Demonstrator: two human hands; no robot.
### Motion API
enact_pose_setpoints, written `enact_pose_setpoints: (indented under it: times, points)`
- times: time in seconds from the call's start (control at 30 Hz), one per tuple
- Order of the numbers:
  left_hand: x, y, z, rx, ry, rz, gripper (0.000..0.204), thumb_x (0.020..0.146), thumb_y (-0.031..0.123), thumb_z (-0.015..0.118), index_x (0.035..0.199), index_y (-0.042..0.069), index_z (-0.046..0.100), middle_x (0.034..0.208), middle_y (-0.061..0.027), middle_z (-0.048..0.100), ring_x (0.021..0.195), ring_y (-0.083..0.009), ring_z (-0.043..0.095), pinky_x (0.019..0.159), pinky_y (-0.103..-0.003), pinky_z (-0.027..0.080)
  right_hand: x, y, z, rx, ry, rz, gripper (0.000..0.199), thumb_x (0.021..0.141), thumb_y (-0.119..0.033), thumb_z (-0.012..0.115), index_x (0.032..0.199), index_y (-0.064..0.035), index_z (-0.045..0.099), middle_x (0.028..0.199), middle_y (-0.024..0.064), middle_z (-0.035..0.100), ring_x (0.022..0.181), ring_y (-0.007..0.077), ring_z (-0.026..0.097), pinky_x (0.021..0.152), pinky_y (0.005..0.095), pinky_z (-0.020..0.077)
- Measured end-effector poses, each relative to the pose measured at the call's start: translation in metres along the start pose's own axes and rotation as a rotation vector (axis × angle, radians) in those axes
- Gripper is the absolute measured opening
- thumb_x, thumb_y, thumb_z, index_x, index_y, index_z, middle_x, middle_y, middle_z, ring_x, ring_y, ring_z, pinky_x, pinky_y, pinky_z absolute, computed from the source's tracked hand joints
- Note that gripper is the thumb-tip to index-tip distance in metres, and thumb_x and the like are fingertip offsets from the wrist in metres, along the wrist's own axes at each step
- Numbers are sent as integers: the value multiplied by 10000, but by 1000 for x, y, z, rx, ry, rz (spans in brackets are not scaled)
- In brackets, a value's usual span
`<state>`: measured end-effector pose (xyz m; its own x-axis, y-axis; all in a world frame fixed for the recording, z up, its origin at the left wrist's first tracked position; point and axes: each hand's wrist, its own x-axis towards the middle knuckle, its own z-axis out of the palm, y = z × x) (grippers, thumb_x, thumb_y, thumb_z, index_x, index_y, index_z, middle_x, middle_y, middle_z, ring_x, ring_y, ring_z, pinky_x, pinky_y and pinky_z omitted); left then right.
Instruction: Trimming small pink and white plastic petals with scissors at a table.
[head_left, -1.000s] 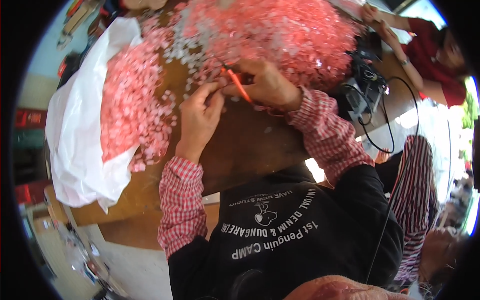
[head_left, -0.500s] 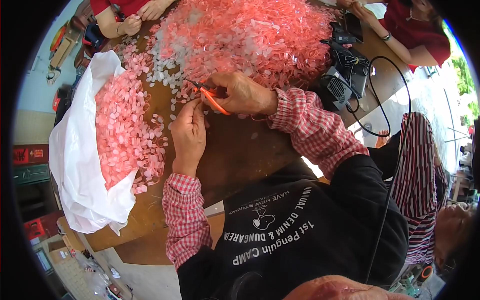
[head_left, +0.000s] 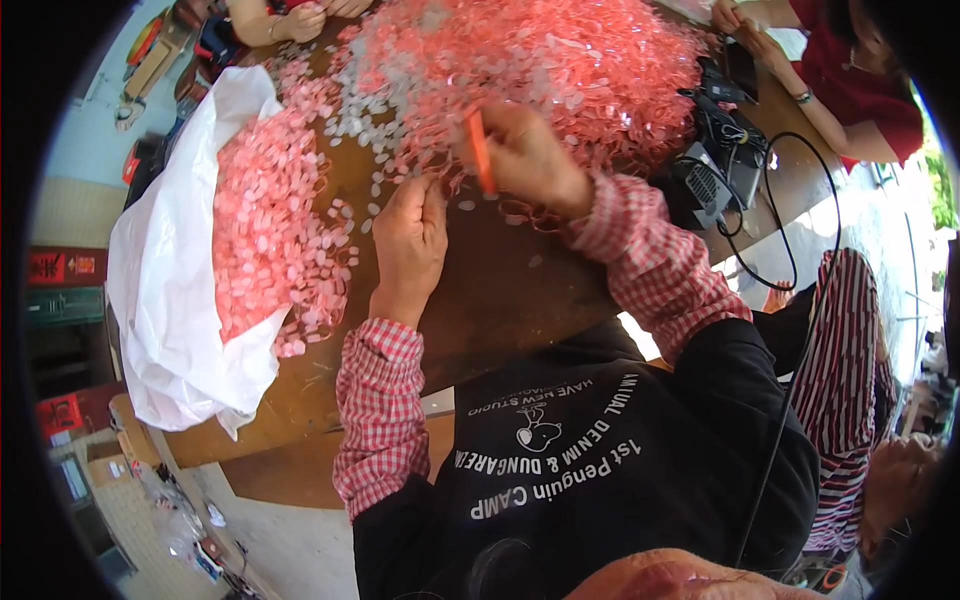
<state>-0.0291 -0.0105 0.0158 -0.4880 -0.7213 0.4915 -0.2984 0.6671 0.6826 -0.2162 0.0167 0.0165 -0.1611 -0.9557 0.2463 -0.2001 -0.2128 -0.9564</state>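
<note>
My right hand (head_left: 535, 155) is closed around orange-handled pliers (head_left: 482, 150), held above the near edge of a big pile of thin pink plastic loops (head_left: 600, 80). Motion smears this hand, and the jaws of the tool cannot be made out. My left hand (head_left: 408, 240) is just left of it over the brown table (head_left: 500, 290), thumb and fingers pinched together. A pink strand shows by its fingertips, but what they grip is too small to make out. Whitish oval bits (head_left: 365, 110) lie loose beyond my left hand.
On the left, a white plastic bag (head_left: 165, 260) lies open with small pink oval pieces (head_left: 265, 230) spilling out. A grey-black device (head_left: 705, 185) with a black cable (head_left: 790, 270) stands at right. Two people in red work across the table; another in stripes (head_left: 850, 370) is at right.
My right hand and the pliers have moved away from my left hand, to the right and farther out. The whole view has shifted slightly. My left hand stays pinched.
</note>
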Motion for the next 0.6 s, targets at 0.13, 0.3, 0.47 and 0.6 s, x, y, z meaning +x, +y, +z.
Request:
enact_pose_setpoints:
  times: [0.13, 0.3, 0.47, 0.6]
  points:
    - [-3, -12, -6, -1, 64, -2, 111, 902, 67, 611, 993, 9, 637, 808, -136, 653, 670, -223, 629, 602, -319, 487, 7, -20, -22, -26, 226, -154, 157, 907, -156, 631, 908, 1, 641, 686, -20, 579, 574, 31, 485, 492, 207, 387]
    - [-2, -4, -4, -17, -20, -70, 276, 785, 82, 754, 1037, 22, 656, 937, -95, 651, 662, -180, 602, 638, -280, 494, 7, -17, -33, -466, 252, -139, 185, 878, -174, 677, 967, -13, 653, 615, -8, 565, 563, 28, 481, 493, 224, 401]
    - [3, -13, -10, 82, 67, 50, 320, 755, 119, 770, 1044, 48, 652, 1030, -98, 626, 807, -271, 632, 685, -343, 505, 8, -12, -44, -364, 273, -159, 186, 874, -114, 677, 1031, -16, 662, 763, 38, 646, 654, 33, 551, 547, 198, 434]
    - [6, -22, -16, 216, 140, 139, 475, 731, 241, 804, 1111, 16, 629, 1125, -142, 590, 977, -304, 599, 819, -381, 496, -9, -54, -35, -49, 266, -171, 148, 919, -119, 620, 1007, -1, 630, 720, 29, 619, 570, 63, 535, 510, 202, 428]
